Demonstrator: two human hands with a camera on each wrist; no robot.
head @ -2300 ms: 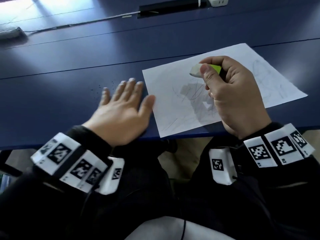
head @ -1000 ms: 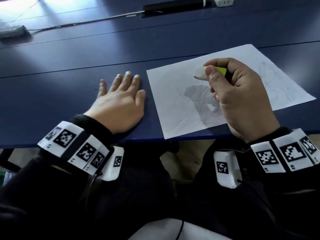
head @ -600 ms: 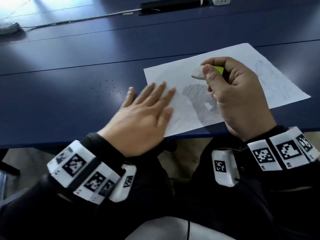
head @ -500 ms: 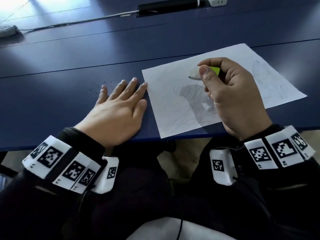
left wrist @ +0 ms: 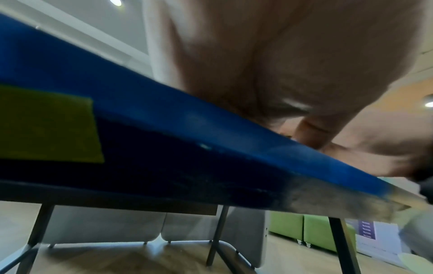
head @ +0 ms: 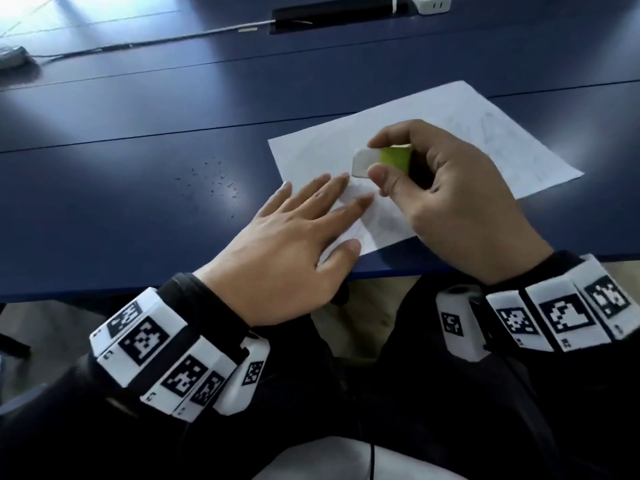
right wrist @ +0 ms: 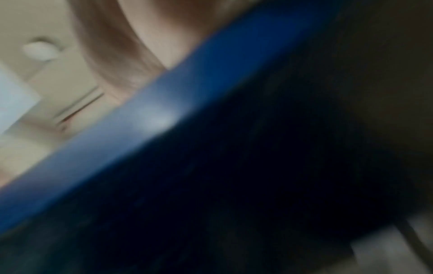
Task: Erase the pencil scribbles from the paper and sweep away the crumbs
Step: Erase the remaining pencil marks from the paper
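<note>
Both hands hide paper (head: pixel 450 116) scribbles

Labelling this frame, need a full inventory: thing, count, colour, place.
table: 1, dark blue, fills the view
paper: 1 sheet, white with faint pencil marks, on the table near its front edge
eraser: 1, white with a green sleeve, held above the paper
crumbs: many small specks, dark, on the table left of the paper
cable: 1, pale, along the far side of the table
slot: 1, black, far edge of the table
power strip: 1, white, far edge, right of the slot
wrist bands: 2, white with black markers, one per wrist
left hand: fingers straight, on the paper's left part
right hand: pinches the eraser
</note>
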